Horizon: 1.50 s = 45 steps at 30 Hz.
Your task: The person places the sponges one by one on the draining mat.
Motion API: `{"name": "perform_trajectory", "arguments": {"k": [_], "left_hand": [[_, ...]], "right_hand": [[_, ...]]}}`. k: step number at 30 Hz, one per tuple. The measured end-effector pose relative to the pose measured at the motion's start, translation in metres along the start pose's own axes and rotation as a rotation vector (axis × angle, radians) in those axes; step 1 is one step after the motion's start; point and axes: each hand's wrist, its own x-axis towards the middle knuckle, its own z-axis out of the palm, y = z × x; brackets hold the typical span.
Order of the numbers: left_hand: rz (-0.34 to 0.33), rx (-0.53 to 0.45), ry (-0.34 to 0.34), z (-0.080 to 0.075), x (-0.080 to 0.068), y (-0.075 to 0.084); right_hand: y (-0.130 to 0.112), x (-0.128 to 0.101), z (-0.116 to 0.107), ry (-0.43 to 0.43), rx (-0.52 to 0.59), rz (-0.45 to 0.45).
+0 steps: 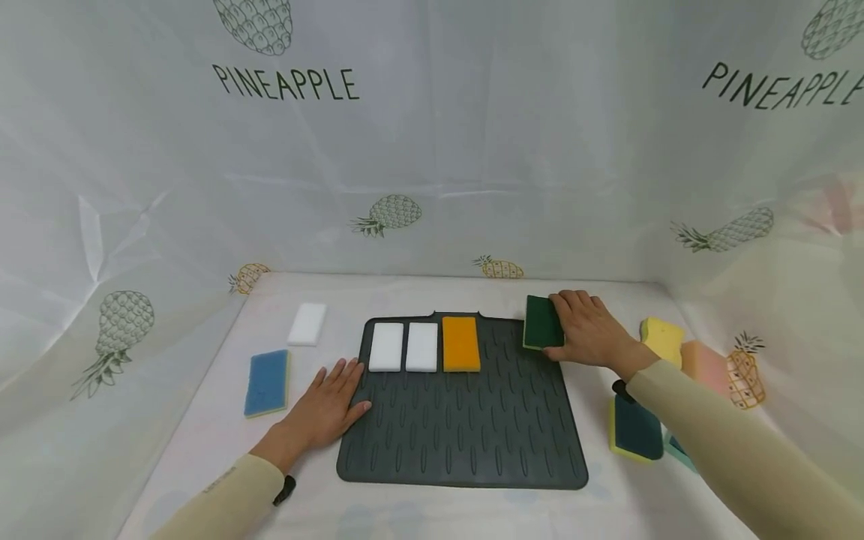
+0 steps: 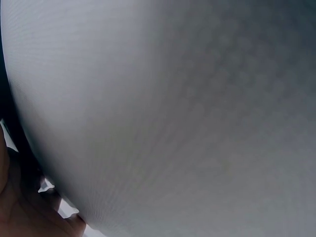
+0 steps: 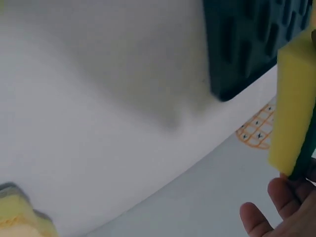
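My right hand point(image 1: 586, 328) pinches a dark green and yellow scouring sponge point(image 1: 542, 322) by its right side, over the far right corner of the dark grey ribbed mat point(image 1: 466, 435). In the right wrist view, the yellow face of this sponge point(image 3: 294, 108) tilts beside the fingers point(image 3: 284, 197), raised off the mat. With fingers spread, my left hand point(image 1: 331, 405) rests at the mat's left edge. Two white sponges point(image 1: 387, 347) point(image 1: 421, 347) and an orange sponge point(image 1: 461, 343) lie in a row along the mat's far side.
Left of the mat lie a white sponge point(image 1: 307, 324) and a blue sponge point(image 1: 266, 383). Several sponges sit on the right: a yellow one point(image 1: 661, 339), a pink one point(image 1: 705, 366) and a dark green-blue one point(image 1: 636, 429), partly behind my right forearm. A pineapple-print sheet point(image 1: 432, 150) rises behind the table.
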Motion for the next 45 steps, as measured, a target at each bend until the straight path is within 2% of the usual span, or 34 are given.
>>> {"name": "perform_trajectory", "arguments": {"k": [5, 19, 45], "left_hand": [[0.0, 0.0, 0.001, -0.001, 0.002, -0.001], [0.003, -0.001, 0.016, -0.002, 0.003, -0.003], [0.005, 0.0, 0.016, 0.005, 0.002, -0.004]], "right_hand": [[-0.014, 0.007, 0.004, -0.052, 0.058, -0.05], [-0.05, 0.03, 0.014, -0.156, 0.166, -0.072], [-0.057, 0.034, 0.027, -0.219, 0.197, -0.048]]}}
